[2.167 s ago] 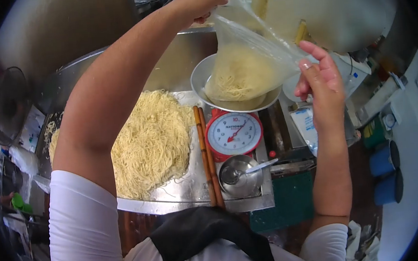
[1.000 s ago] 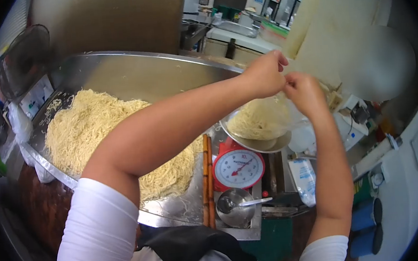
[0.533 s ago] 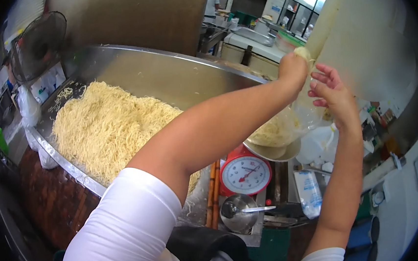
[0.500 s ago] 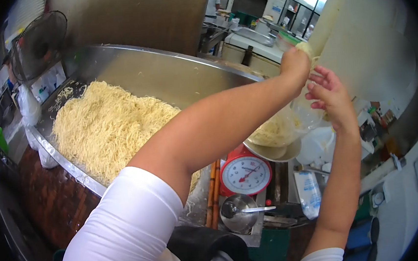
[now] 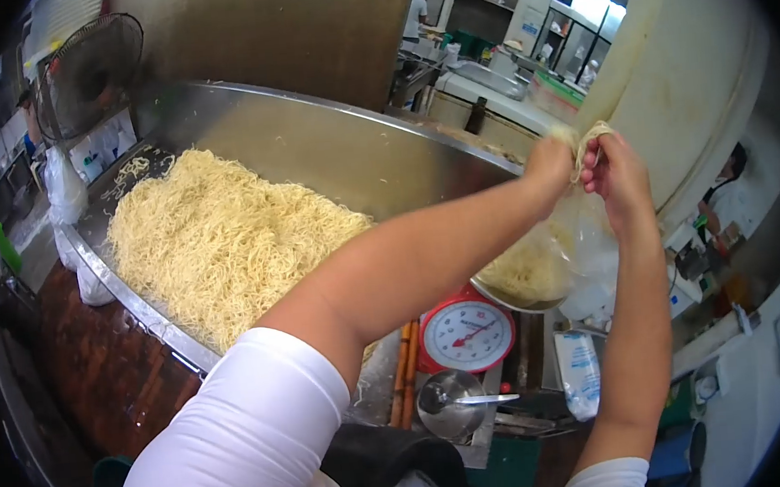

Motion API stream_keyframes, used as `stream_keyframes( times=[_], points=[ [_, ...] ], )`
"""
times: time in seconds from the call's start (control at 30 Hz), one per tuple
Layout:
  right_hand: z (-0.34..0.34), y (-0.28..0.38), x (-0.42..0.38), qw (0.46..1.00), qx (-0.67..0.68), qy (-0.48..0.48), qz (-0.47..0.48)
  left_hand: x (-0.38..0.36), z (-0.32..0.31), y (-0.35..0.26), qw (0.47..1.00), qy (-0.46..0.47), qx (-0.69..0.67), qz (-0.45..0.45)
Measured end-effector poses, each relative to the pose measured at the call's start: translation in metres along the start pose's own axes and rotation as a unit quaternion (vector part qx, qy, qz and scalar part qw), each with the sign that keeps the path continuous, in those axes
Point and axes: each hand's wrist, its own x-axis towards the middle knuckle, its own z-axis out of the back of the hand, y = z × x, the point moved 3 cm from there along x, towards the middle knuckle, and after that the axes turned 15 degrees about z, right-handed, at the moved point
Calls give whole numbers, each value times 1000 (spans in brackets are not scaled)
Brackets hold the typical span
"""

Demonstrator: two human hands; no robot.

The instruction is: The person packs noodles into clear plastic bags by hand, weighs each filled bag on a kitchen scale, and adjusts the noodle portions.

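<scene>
My left hand (image 5: 549,171) is raised above the scale, closed round a bunch of yellow noodles (image 5: 578,163). Close beside it, my right hand (image 5: 618,175) has its fingers curled on strands from the same bunch. Under the hands, a clear plastic bag (image 5: 583,247) with noodles inside sits in a metal pan on the red weighing scale (image 5: 467,334). To the left, a large heap of noodles (image 5: 225,238) lies in a wide steel trough (image 5: 307,122), partly hidden behind my left arm.
A metal bowl (image 5: 445,418) with a spoon (image 5: 487,399) stands in front of the scale. Bamboo sticks (image 5: 405,375) lie left of it, a plastic-wrapped pack (image 5: 579,375) right of it. A fan (image 5: 93,75) stands far left. Other people (image 5: 414,13) are in the background.
My right hand has moved up and closed on the noodles near my left hand; before, its fingers were spread apart. The camera view has shifted slightly.
</scene>
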Motion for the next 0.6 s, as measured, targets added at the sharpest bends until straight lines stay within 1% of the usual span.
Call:
stream_keyframes(
  times=[0.1, 0.17, 0.2, 0.23, 0.33, 0.37, 0.43, 0.47, 0.5, 0.57, 0.6],
  points=[
    [3, 7, 0, 1000, -10, -17, 17, -4, -5, 13, 993, -79, 82, 6],
    [7, 10, -5, 998, -30, -33, 34, 23, -2, 3, 973, -144, 120, -135],
    [9, 11, -11, 997, -44, -46, 46, 28, -1, -12, 953, -176, 138, -205],
    [12, 11, -18, 995, -57, -59, 58, 35, -2, -23, 953, -176, 97, -227],
    [-8, 30, -47, 994, -61, -53, 71, 48, -14, -61, 954, -160, 75, -243],
    [-12, 29, -53, 993, -57, -67, 84, 47, -19, -70, 959, -154, 53, -232],
    [-17, 24, -64, 963, -165, -83, 197, 35, -26, -88, 968, -143, 8, -208],
    [-19, 23, -71, 939, -218, -90, 251, 27, -29, -100, 970, -131, -19, -205],
    [-24, 25, -77, 916, -271, -74, 286, 20, -32, -114, 971, -120, -46, -202],
    [-30, 16, -78, 902, -365, 49, 225, 19, -30, -147, 978, -91, -91, -166],
    [-32, 9, -81, 886, -408, 110, 189, 13, -29, -168, 979, -57, -104, -165]
  ],
)
